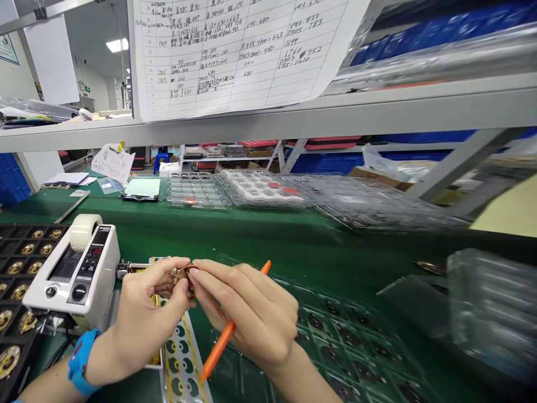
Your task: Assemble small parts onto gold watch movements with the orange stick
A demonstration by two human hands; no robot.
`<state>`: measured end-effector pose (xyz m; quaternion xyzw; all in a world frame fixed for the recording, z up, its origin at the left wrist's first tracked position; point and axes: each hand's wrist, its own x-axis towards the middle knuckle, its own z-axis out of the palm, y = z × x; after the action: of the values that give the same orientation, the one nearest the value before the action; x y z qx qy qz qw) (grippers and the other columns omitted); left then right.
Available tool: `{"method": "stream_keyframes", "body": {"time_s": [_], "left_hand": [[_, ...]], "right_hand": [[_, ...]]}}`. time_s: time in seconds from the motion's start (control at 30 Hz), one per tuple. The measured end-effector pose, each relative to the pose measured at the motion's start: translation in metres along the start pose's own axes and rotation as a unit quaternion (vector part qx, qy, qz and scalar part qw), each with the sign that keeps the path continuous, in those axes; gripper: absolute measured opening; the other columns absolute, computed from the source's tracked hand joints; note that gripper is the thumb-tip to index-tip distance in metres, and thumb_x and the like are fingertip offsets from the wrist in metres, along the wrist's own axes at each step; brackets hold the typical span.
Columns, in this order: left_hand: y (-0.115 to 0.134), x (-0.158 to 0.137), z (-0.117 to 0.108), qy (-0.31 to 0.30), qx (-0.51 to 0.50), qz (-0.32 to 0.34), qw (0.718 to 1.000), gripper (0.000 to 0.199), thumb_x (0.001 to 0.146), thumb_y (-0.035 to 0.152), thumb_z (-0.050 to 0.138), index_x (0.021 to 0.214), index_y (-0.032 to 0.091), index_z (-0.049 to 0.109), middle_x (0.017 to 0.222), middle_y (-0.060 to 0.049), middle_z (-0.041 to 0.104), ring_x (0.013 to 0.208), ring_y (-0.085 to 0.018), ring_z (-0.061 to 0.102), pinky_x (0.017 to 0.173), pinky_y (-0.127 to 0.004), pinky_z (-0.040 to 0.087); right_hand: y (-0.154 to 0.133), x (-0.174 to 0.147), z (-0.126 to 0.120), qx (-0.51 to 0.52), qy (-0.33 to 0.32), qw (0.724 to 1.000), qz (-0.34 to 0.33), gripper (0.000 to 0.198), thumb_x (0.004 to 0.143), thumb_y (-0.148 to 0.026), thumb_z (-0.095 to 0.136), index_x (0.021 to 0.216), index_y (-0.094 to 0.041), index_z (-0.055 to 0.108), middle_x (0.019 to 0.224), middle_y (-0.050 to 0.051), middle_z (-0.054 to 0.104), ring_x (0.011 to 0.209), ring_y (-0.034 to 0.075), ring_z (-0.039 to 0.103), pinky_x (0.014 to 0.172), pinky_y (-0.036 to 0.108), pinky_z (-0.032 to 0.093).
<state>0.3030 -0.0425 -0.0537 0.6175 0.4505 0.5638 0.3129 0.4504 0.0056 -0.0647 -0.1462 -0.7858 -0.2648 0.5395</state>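
Note:
My left hand (142,319), with a blue wristband, pinches a small copper-coloured round metal part (183,274) between thumb and fingers. The fingertips cover most of that part. My right hand (255,313) meets it from the other side, its thumb and forefinger closed at the part's upper edge. An orange pen-like tool (221,346) passes through the right hand, its tapered end pointing down and left. Below the hands lies a strip of die-cut stickers (184,364) with yellow edges. A clear plastic tray (369,352) with several dark round parts sits right of the hands.
A white tape dispenser (84,274) stands left, beside a black compartment tray (25,252) of gold round parts. Clear blister trays (260,187) line the back ledge. A metal shelf beam (268,120) with a handwritten sheet (235,56) crosses above. Blurred clear packaging (495,302) lies right.

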Motion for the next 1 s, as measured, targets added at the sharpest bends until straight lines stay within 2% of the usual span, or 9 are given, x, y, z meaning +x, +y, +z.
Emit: {"method": "stream_keyframes", "body": {"time_s": [0.17,0.37,0.47,0.63,0.83,1.0], "left_hand": [[-0.0031,-0.0005,0.0014,0.029,0.031,0.062,0.997,0.021,0.083,0.012,0.058,0.099,0.01,0.071,0.078,-0.006,0.078,0.06,-0.015,0.073,0.06,-0.02,0.062],[-0.0033,-0.0002,0.0022,0.02,0.033,0.079,0.996,0.023,0.084,0.013,0.056,0.101,0.006,0.07,0.082,-0.01,0.078,0.065,-0.017,0.075,0.062,-0.022,0.063],[-0.0036,0.0001,0.0023,0.021,0.035,0.074,0.996,0.024,0.084,0.014,0.055,0.102,0.006,0.07,0.082,-0.01,0.078,0.067,-0.018,0.075,0.062,-0.023,0.064],[-0.0047,0.0018,0.0033,0.019,0.016,0.048,0.999,0.024,0.083,0.016,0.056,0.1,0.006,0.07,0.076,-0.009,0.077,0.063,-0.018,0.074,0.06,-0.023,0.064],[-0.0068,0.0025,0.0047,0.03,-0.02,0.023,0.999,0.02,0.082,0.017,0.06,0.098,0.01,0.07,0.077,-0.007,0.077,0.064,-0.016,0.074,0.06,-0.021,0.063],[-0.008,0.0036,0.0025,0.008,-0.026,-0.002,1.0,0.018,0.083,0.018,0.06,0.1,0.013,0.067,0.08,-0.005,0.076,0.068,-0.016,0.074,0.064,-0.023,0.062]], "right_hand": [[-0.0074,-0.0022,0.0053,-0.018,0.039,0.998,0.036,0.009,0.088,-0.002,0.063,0.094,-0.007,0.064,0.081,0.016,0.074,0.064,0.018,0.062,0.052,0.029,0.047],[-0.0105,-0.0024,0.0078,-0.02,0.042,0.998,0.047,0.009,0.088,-0.001,0.064,0.094,-0.007,0.064,0.081,0.015,0.074,0.067,0.017,0.062,0.055,0.028,0.047],[-0.0089,-0.0013,0.006,-0.014,0.037,0.998,0.052,0.009,0.088,-0.001,0.063,0.094,-0.007,0.063,0.081,0.015,0.073,0.068,0.018,0.061,0.055,0.028,0.046],[-0.0061,0.001,0.0028,0.011,-0.009,0.999,0.051,0.007,0.09,-0.003,0.06,0.094,-0.009,0.062,0.082,0.013,0.073,0.067,0.018,0.06,0.055,0.029,0.047],[-0.0097,-0.0026,0.0092,-0.04,0.041,0.997,0.06,0.009,0.089,-0.003,0.063,0.095,-0.009,0.062,0.082,0.013,0.074,0.068,0.018,0.061,0.055,0.029,0.047],[-0.0104,-0.0019,0.0092,-0.028,0.034,0.996,0.079,0.011,0.088,-0.002,0.063,0.094,-0.011,0.061,0.081,0.013,0.073,0.068,0.017,0.061,0.057,0.028,0.048]]}}
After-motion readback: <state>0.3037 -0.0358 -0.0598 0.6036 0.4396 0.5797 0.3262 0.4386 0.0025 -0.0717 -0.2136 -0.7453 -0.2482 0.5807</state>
